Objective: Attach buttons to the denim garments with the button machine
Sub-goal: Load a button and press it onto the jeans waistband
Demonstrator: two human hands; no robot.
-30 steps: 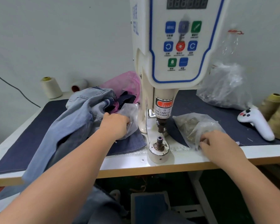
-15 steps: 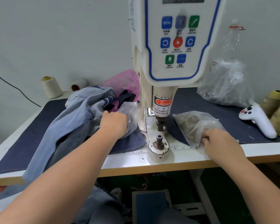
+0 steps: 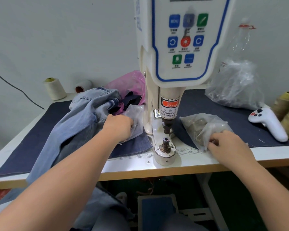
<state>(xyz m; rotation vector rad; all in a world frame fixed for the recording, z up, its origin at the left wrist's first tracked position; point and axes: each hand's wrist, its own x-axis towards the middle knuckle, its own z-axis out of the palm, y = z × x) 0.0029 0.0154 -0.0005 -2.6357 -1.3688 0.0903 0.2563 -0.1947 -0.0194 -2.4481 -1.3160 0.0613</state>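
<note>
A light-blue washed denim garment (image 3: pixel 70 124) is lying over a dark navy cloth (image 3: pixel 32 144) that is covering the white tabletop (image 3: pixel 133 165). The cream button machine (image 3: pixel 177 47) is showing a blue-outlined panel with blue, green and red buttons. A pink plastic bag (image 3: pixel 130 80) is sitting behind it, and a white controller (image 3: pixel 270 124) is bearing red and dark buttons.

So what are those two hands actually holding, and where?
Each hand is at a clear plastic bag: the right hand pinches its bag near the open edge; the left hand's grip is hidden.
</note>
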